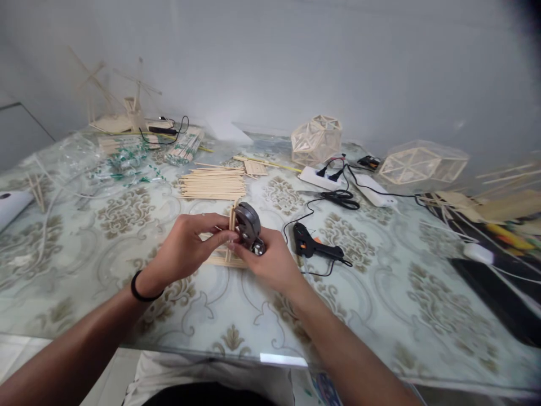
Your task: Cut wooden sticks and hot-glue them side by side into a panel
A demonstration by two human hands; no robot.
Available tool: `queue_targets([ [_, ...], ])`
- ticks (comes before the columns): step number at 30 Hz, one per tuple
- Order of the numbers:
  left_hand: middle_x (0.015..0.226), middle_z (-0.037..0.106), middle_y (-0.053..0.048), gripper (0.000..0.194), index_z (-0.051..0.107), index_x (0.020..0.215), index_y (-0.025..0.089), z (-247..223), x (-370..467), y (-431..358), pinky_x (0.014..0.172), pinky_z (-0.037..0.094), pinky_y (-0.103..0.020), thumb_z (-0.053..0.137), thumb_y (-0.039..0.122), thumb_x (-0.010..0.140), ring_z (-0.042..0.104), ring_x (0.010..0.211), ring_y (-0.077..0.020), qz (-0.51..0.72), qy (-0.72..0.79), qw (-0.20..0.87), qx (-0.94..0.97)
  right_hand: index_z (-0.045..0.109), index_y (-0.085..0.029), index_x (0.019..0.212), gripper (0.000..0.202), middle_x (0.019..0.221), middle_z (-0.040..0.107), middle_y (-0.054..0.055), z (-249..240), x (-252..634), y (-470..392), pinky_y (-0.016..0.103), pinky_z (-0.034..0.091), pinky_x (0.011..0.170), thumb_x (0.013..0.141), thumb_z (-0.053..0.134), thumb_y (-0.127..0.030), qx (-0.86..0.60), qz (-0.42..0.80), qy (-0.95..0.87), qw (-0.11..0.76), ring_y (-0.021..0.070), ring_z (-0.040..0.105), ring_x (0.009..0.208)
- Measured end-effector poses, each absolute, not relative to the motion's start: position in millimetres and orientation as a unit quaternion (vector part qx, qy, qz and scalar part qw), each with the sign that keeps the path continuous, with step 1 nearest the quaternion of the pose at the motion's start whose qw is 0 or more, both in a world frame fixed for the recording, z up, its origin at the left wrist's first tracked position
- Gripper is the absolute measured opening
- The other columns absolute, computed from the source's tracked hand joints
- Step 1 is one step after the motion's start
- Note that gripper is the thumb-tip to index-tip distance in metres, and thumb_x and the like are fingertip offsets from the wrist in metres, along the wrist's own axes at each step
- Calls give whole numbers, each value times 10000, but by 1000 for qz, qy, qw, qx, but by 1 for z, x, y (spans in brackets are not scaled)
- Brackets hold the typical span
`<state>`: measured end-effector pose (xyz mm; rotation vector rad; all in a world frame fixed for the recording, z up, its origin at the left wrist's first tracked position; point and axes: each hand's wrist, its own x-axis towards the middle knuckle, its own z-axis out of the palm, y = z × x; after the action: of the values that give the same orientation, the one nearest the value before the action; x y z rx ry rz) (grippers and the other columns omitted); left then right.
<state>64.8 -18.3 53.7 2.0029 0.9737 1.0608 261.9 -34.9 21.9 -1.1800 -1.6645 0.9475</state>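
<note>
Clock centred on our hands, 12 toward the wall. Left hand [192, 239] has its fingers pinched on a few upright sticks [232, 217]; right hand [270, 254] is wrapped round a grey metal tool [248, 219] right beside them. Whether the tool bites or only touches the wood, we can't tell.

Under our hands, at 6, more sticks lie flat on the table [198, 307]; can't tell if they're joined to the held ones.

Progress, our read: this piece looks early, just a few sticks in hand, no closed shape visible. Plenty of stock left: loose stick pile [213, 183] at 11, wrapped bundles [185, 145] beyond it. Glue gun [316, 246] lies at 3, in neither hand. Shaped already: one stick frame [316, 138] at 1, another frame [416, 163] at 2; both look complete.
</note>
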Motion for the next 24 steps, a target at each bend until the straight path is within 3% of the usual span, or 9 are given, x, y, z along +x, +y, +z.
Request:
queue_targets([
  [16,848,817,-24,145,829,857,216,53,65,-16,736,546,-250,757,285,962,722,747,-165,406,363,296,784,810,-196,892,220,808,770,31,23,268,-35,336,535,748,871,763,-410,-479,387,-667,419,225,677,766],
  [24,862,815,-12,119,818,874,213,52,65,-15,740,529,-241,754,257,964,728,769,-154,399,362,290,791,770,-193,835,192,781,753,16,24,267,-34,324,530,739,866,751,-382,-481,386,-669,415,209,659,744],
])
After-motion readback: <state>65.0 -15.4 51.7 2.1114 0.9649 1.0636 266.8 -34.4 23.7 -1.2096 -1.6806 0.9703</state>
